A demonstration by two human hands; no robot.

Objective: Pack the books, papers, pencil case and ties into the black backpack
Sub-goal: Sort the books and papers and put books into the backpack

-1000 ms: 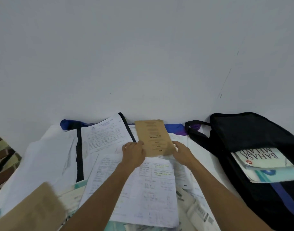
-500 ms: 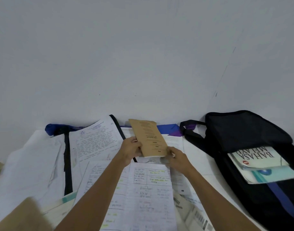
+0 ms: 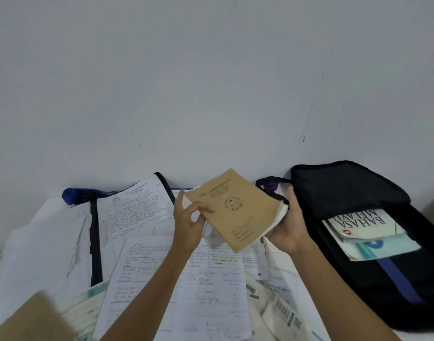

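Observation:
A thin brown exercise book (image 3: pixel 235 210) is held tilted above the papers, front cover up. My left hand (image 3: pixel 187 222) pinches its left edge with thumb on the cover. My right hand (image 3: pixel 288 225) grips its right edge from below. The black backpack (image 3: pixel 346 188) lies open on the right, just beyond my right hand. Inside it sit a white "Bahasa Melayu" book (image 3: pixel 363 225) and a teal-edged book (image 3: pixel 393 247). Loose handwritten papers (image 3: pixel 186 286) cover the table under my arms.
A dark blue and black tie (image 3: pixel 94 242) runs over the white sheets on the left. A blurred brown book corner (image 3: pixel 36 321) fills the bottom left. A barcoded white item (image 3: pixel 287 316) lies at the lower right. The pale wall (image 3: pixel 211 82) stands right behind the table.
Both hands lifted the brown book off the papers, raised it and swung it right toward the backpack. It now tilts with its front cover showing.

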